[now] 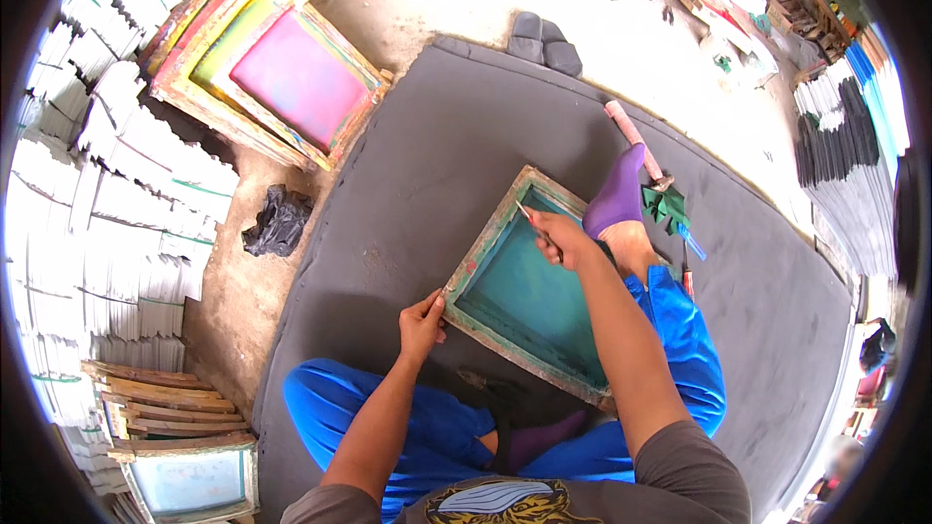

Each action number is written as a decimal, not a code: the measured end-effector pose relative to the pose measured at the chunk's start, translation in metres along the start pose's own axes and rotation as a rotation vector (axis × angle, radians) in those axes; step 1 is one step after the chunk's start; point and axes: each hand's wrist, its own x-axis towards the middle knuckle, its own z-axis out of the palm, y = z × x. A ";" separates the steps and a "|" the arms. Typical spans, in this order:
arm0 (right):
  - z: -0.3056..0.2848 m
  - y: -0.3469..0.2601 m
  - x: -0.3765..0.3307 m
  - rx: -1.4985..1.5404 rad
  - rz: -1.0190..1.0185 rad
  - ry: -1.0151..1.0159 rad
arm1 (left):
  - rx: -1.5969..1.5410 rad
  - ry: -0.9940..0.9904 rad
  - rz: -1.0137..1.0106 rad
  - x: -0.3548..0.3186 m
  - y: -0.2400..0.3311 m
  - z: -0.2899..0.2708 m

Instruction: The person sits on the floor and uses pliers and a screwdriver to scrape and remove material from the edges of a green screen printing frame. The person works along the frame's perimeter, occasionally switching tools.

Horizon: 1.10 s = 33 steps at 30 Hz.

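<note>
A wooden screen-printing frame (pixel 529 361) with teal mesh lies tilted before me on the dark mat, its edges stained with paint. My left hand (pixel 421 327) pinches the frame's left corner between thumb and fingers. Over the upper part of the mesh, my right hand (pixel 561 239) is closed round a slim pointed tool (pixel 525 211). Most of the tool is hidden in the fist, so its exact kind is unclear. My foot in a purple sock (pixel 618 196) rests at the frame's right side.
A hammer-like tool (pixel 631 128) with a pinkish handle, green scraps (pixel 666 210) and a red-handled tool (pixel 688 281) lie right of my foot. Several stained frames (pixel 306 78) lean at far left. White stacks (pixel 116 204) line the left. A black bag (pixel 279 221) lies beside the mat (pixel 388 165).
</note>
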 end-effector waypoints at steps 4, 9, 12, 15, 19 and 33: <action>-0.002 0.023 -0.008 -0.709 -0.549 0.365 | -0.024 0.001 0.007 0.000 -0.001 0.004; 0.018 0.004 -0.023 -1.002 -0.555 0.504 | -0.036 0.000 -0.004 0.000 -0.004 0.000; 0.019 0.007 -0.016 -1.048 -0.536 0.549 | -0.014 0.005 0.015 0.002 -0.007 0.001; 0.023 0.004 -0.019 -1.099 -0.498 0.571 | -0.026 0.009 -0.003 0.002 -0.007 0.002; 0.035 -0.011 -0.031 -1.238 -0.510 0.532 | -0.031 0.008 0.006 0.000 -0.004 0.002; 0.007 -0.021 0.013 -1.192 -0.525 0.373 | -0.010 0.063 0.048 -0.002 -0.004 0.010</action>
